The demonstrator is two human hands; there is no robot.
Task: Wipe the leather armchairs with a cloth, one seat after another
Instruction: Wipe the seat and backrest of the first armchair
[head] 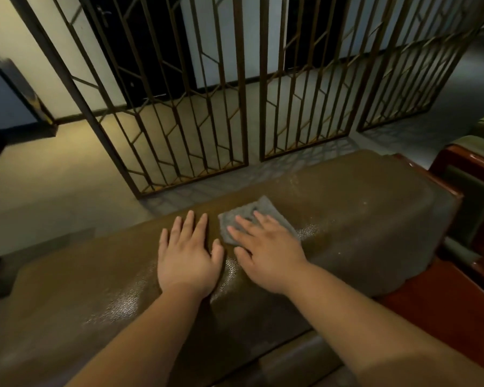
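Two bare hands are laid flat on the brown leather backrest top (347,219): the left hand (189,255) is spread directly on the leather, grasping nothing, while the grey cloth (259,212) is pressed down under the straight fingers of the right hand (266,255). Beyond, a metal lattice screen (196,113) is seen standing on the floor.

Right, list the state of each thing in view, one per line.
Left hand: flat on the leather, fingers straight, holding nothing.
Right hand: fingers straight, pressing on the cloth.
Cloth: grey, folded, lying flat on the backrest top.
Armchair backrest: brown leather, glossy patches near the hands.
Metal screen: upright behind the armchair.
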